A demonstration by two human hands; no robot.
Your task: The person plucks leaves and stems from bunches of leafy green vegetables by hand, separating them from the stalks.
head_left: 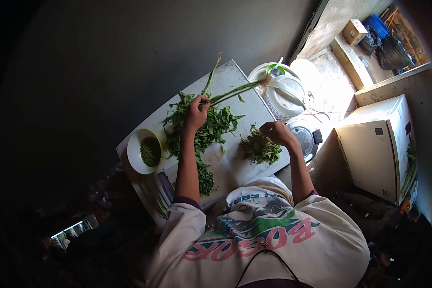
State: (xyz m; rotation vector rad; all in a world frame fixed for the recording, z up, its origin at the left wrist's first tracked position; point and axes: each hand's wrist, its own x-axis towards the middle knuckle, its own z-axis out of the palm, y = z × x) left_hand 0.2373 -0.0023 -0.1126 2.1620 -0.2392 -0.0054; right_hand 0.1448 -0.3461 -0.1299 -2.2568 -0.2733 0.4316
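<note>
My left hand [197, 113] is closed around long green stalks [237, 90] with brownish root ends, which point up and to the right. Beneath and beside it spreads a heap of leafy greens [209, 129] on the white table [189, 86]. My right hand [277, 133] has its fingers curled together just above a smaller pile of leaves [260, 149]; whatever is between the fingertips is hidden. Finely chopped greens [205, 181] lie on a pale cutting board [221, 161] near my body. A white bowl [134, 152] at the left holds more chopped greens.
Beyond the table's right edge stand a white lidded container [285, 98] and a pot with a glass lid [302, 137]. A small white fridge [369, 149] is farther right. More green stalks [156, 199] lie at the table's near left. A dark wall borders the far side.
</note>
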